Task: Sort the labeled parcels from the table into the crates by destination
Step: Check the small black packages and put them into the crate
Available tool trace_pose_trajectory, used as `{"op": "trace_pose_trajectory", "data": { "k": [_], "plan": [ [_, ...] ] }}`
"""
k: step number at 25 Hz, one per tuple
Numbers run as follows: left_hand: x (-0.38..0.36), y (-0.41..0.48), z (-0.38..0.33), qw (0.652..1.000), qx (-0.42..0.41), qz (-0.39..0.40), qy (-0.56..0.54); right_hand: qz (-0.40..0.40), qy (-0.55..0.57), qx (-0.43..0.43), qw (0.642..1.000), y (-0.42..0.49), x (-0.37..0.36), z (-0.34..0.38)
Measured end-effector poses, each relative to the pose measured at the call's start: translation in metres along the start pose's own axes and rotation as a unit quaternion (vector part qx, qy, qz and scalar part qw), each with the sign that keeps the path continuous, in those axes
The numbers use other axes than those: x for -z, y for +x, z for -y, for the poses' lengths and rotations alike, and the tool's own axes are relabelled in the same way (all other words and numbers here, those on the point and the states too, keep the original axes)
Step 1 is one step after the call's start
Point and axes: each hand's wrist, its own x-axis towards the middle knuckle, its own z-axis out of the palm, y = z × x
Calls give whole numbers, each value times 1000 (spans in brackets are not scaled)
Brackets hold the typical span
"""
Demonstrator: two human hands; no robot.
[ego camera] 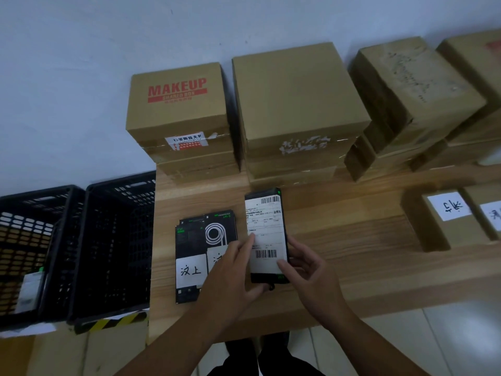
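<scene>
label (215,257) half behind left hand (233,275) with parcel (267,226)

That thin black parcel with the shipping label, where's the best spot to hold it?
Probably by its long side edges near the bottom end, reaching from the near side. The black parcel is thin and flat, so fingers and thumb pinch across it; the right hand grips its right edge there, the left hand its left edge.
</scene>
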Motion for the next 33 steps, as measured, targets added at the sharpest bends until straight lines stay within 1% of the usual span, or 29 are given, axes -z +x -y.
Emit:
{"op": "trace_pose_trajectory", "data": {
  "k": [4, 8, 12, 16, 22, 24, 28, 33],
  "plan": [
    [15, -14, 0, 1000, -5, -27, -15, -11, 21, -1, 1000, 5, -1, 0],
    [43, -43, 22, 998, 11, -65, 21, 22, 34, -4, 999, 9, -26, 11],
    [67, -81, 54, 987, 92, -128, 23, 90, 15, -3, 996, 7, -72, 20],
    [85, -143, 93, 972, 151, -179, 12, 147, -25, -13, 989, -5, -128, 22],
    [103, -262, 152, 930, 272, -246, -13, 265, -110, -16, 958, -45, -231, 11],
    [107, -299, 169, 913, 306, -268, -11, 297, -122, -14, 947, -60, -267, 6],
    [117, -365, 204, 882, 354, -310, -10, 341, -127, -34, 931, -86, -343, -7],
    [125, -411, 238, 855, 391, -340, -17, 380, -129, -46, 915, -103, -414, -24]
  ]
}}
